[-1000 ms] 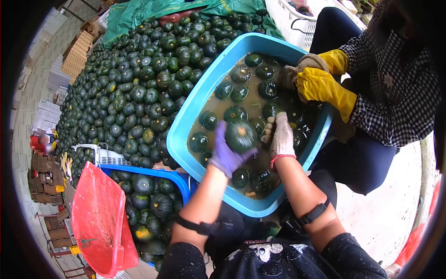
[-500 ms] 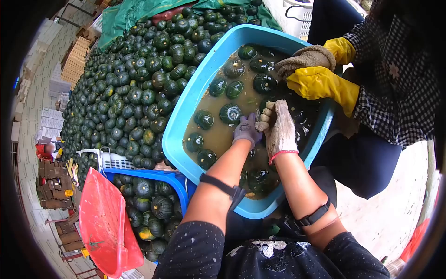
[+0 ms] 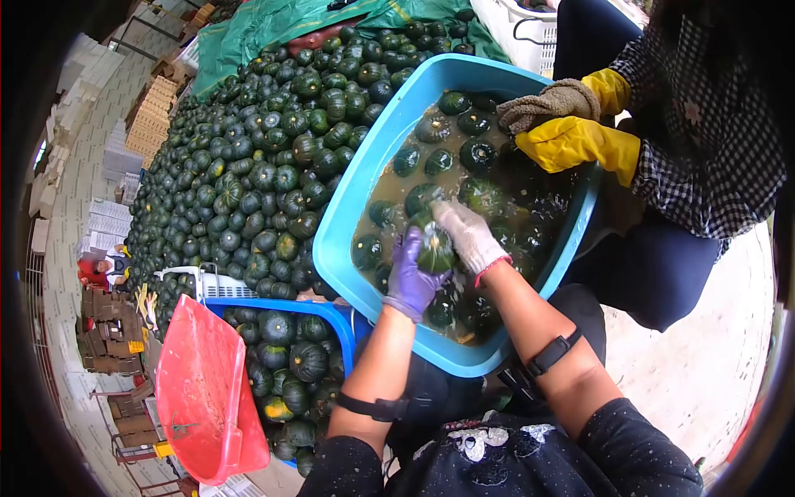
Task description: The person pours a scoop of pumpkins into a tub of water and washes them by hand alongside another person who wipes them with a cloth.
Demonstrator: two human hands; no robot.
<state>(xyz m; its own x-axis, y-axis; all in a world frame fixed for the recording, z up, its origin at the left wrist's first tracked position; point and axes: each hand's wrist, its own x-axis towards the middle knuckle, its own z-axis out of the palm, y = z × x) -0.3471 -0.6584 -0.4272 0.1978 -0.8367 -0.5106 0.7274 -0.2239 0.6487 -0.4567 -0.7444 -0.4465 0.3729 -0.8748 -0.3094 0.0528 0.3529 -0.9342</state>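
Note:
A small dark green pumpkin (image 3: 435, 249) is held just above the murky water in a light blue tub (image 3: 338, 248). My left hand (image 3: 414, 280), in a purple glove, wraps round its left and lower side. On its upper right rests my right hand (image 3: 470, 235), in a whitish knit glove, with the fingers curled against it. Several more pumpkins float around my hands, among them one (image 3: 479, 155) near the tub's middle. Across the tub, a co-worker's yellow-gloved hands (image 3: 578, 142) grip a brown cloth (image 3: 548, 105).
A great heap of green pumpkins (image 3: 248, 182) lies left of the tub, with a green tarp (image 3: 240, 41) behind. A blue crate (image 3: 338, 319) with pumpkins and a red scoop-shaped container (image 3: 199, 385) stand at lower left. Another person (image 3: 112, 267) is far left.
My hands have come up from the water with a pumpkin between them, moving slightly left. The co-worker's hands remain over the tub's far right side. The view has shifted a little.

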